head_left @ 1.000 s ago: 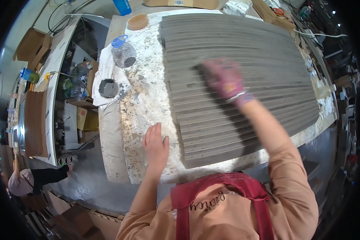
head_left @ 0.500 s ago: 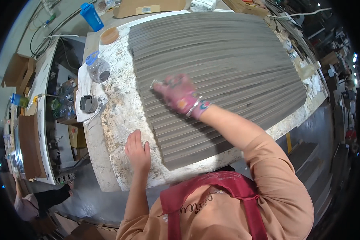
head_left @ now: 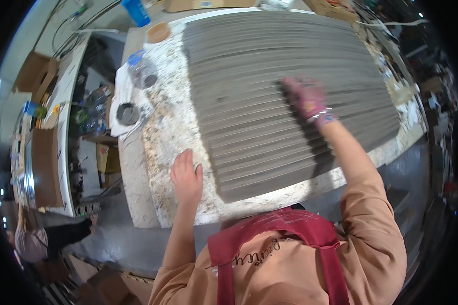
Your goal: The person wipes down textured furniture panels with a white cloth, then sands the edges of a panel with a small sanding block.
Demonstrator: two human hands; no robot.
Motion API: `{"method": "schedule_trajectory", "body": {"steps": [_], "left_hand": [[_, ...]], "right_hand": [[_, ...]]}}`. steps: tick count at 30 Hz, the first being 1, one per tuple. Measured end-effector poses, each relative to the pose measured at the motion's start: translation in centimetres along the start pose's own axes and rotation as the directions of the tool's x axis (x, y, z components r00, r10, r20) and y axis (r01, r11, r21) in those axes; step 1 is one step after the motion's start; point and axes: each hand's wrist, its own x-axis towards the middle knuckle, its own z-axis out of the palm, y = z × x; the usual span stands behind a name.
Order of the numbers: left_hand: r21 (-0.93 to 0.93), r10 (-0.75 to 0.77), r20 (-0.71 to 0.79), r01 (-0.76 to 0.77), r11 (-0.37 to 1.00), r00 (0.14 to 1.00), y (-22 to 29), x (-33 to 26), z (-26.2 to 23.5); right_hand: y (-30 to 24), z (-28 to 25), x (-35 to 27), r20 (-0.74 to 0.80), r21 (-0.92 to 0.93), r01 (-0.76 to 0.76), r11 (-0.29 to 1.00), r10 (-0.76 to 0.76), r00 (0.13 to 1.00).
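A broad grey-brown layer of long strips or ribs lies flat on the paint-spattered white table; whether it is one grooved panel or separate strips I cannot tell. Over its right-hand part is my right hand, in a pink patterned glove with a band at the wrist. Motion smears its fingers, and anything under them is hidden. My left hand is bare and rests on the white tabletop, left of the layer's near corner, fingers stretched out and thumb apart.
Along the table's left side are a clear jug with a blue top, a dark round container on a white cloth, and an orange-brown tub. A blue bottle stands beyond. Another person is at far lower left.
My right hand has swept right and slightly away across the ribbed layer, from its left part. My left hand stays on the tabletop. The whole view has shifted a little.
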Motion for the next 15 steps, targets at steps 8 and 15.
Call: {"method": "schedule_trajectory", "body": {"steps": [8, 15], "left_hand": [[0.007, -0.017, -0.059, 0.017, 1.000, 0.998, -0.1, -0.2, -0.1], [-0.040, -0.012, -0.051, 0.010, 0.999, 0.999, -0.3, -0.2, 0.0]], "right_hand": [[-11.6, -5.4, 3.1, -0.019, 0.315, 0.183, 0.931, -0.187, 0.982], [-11.4, -3.3, 3.7, 0.077, 0.305, 0.150, 0.941, -0.182, 0.980]]}}
